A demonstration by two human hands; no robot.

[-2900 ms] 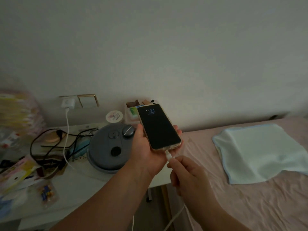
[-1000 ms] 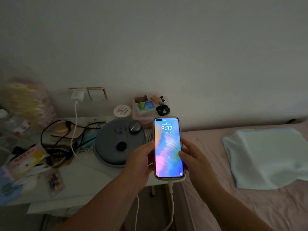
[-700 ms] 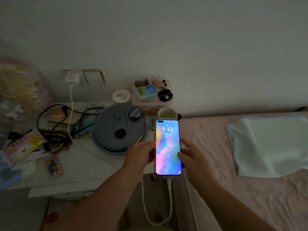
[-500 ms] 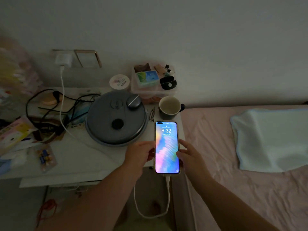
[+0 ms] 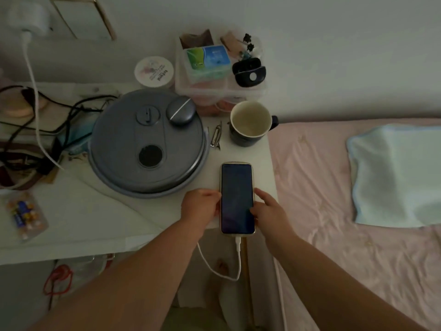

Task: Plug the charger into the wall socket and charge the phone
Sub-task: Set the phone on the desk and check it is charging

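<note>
I see a round grey lid [image 5: 148,144] beside a mug [image 5: 250,123]; behind them, a clear box [image 5: 220,91]. A blue cloth [image 5: 396,175] lies on my bed [image 5: 334,211].

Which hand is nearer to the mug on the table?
Right. The right hand touches the phone's right edge, below the mug. The left hand is at the phone's left edge, farther to the mug's lower left.
</note>
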